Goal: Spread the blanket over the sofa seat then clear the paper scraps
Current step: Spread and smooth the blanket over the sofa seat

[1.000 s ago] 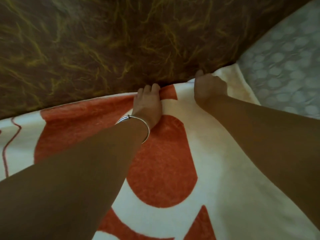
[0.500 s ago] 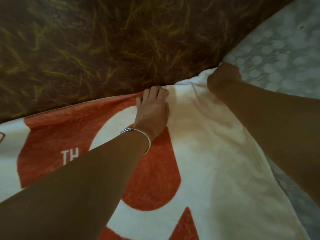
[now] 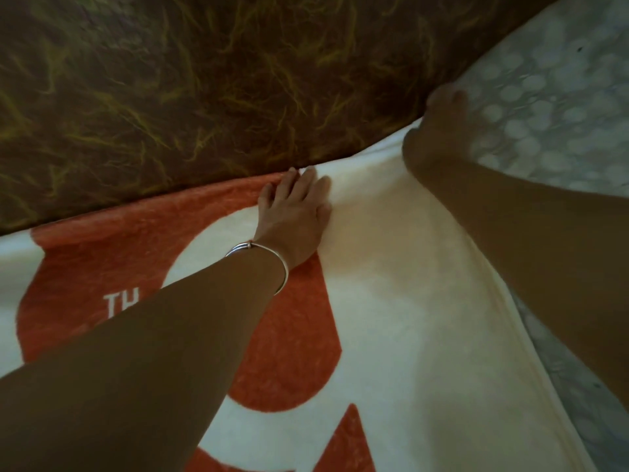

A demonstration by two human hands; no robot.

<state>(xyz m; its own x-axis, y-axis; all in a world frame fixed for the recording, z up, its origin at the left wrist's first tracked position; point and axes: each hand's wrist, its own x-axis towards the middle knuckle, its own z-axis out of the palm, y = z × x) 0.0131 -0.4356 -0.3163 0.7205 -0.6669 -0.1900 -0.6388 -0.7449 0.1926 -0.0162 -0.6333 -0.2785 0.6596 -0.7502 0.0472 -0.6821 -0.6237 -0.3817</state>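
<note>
Head view: the cream blanket (image 3: 391,301) with orange shapes lies on the sofa seat (image 3: 561,114), its far edge meeting the backrest (image 3: 204,80). The left hand (image 3: 292,219) presses it flat, fingers straight. The right hand (image 3: 439,137) is at the far-right corner, its grip too blurred to tell.

The right hand (image 3: 439,131) comes through to me as a blur at the far corner of the blanket (image 3: 391,301), so I cannot tell whether its fingers pinch the cloth or only press it. On the left hand (image 3: 292,216), the tips of the fingers (image 3: 301,180) vanish into the crease under the sofa back (image 3: 204,80). The white lettering (image 3: 122,304) reads "TH" and then the left forearm (image 3: 163,352) covers the rest. The blanket runs out past the left and bottom edges, and the picture's edges cut off both arms.
</note>
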